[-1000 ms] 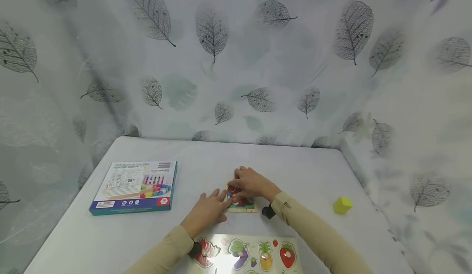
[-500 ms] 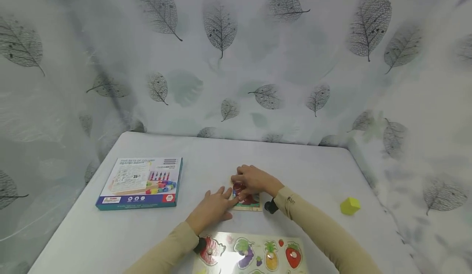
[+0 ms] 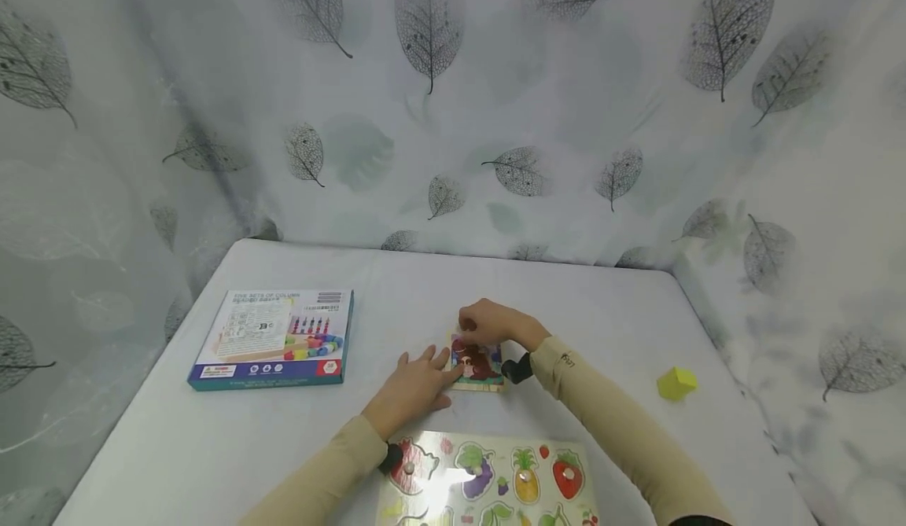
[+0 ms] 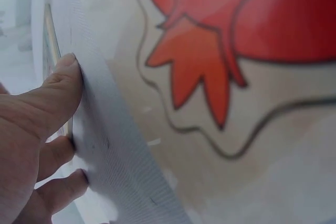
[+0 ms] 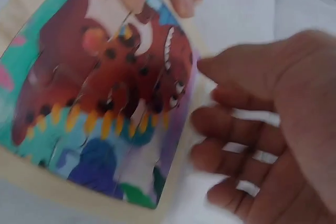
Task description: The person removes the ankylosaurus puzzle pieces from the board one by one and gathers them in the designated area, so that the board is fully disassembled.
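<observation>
Soft light, white glare on the fruit board (image 3: 504, 463), blur across the right wrist view's dinosaur puzzle (image 5: 105, 90).

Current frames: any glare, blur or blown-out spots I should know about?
Head: bright glare on the fruit board, over its left half. Left wrist: far-left edge washed out, red fruit print slightly soft. Right wrist: right hand and dinosaur puzzle both blurred; motion or focus, can't tell.

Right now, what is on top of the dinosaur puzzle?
The left hand rests partly on the dinosaur puzzle, so the bit of picture beneath it is covered. The right hand is at its edge; whether it touches, I cannot tell.
</observation>
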Motion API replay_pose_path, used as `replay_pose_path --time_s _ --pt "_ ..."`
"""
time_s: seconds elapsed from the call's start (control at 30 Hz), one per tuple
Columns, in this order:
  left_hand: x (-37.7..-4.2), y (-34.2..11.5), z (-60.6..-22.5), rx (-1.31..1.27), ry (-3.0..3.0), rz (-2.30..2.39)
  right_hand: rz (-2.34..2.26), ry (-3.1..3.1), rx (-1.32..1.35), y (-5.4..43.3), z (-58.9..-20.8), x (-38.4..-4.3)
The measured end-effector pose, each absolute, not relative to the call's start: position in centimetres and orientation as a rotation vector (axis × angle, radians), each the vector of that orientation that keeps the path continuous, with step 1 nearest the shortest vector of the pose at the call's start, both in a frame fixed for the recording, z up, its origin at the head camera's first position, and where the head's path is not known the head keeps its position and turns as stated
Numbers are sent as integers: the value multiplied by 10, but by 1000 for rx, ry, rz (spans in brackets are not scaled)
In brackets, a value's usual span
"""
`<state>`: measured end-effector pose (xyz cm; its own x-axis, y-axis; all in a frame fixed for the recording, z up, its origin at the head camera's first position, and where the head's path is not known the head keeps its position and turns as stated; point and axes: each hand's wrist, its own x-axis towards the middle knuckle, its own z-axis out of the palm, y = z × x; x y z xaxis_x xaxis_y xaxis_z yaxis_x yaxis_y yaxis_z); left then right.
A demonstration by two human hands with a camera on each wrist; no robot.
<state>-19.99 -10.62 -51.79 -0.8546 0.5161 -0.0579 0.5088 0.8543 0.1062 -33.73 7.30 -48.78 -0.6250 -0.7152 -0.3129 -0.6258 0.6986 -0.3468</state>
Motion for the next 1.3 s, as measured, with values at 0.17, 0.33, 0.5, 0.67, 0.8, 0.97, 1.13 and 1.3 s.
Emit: replay_pose_path --time_s 0.17,0.33,0.5,0.67,0.8,0.97,1.13,1.3 --pt "-203 -107 -518 828 2971 113 -218 2453 -814 64 -488 -344" --pt "-205 -106 -516 827 2972 135 -274 2418 -603 59 -492 -346" --pt "-206 -104 -515 807 2953 174 -287 2394 -470 53 -496 -352" --pt "-202 -98 -516 852 2966 99 -266 2381 -442 48 -497 -355" --pt "-197 -92 -517 944 2959 56 -273 2373 -426 46 -496 -354" --pt "-197 -90 -518 1033 2978 15 -343 2357 -417 46 -495 -352" --pt "-199 -90 -518 1087 2985 22 -358 2345 -409 47 -494 -353" --pt "-200 -90 -518 1074 2961 43 -297 2397 -574 48 -492 -351"
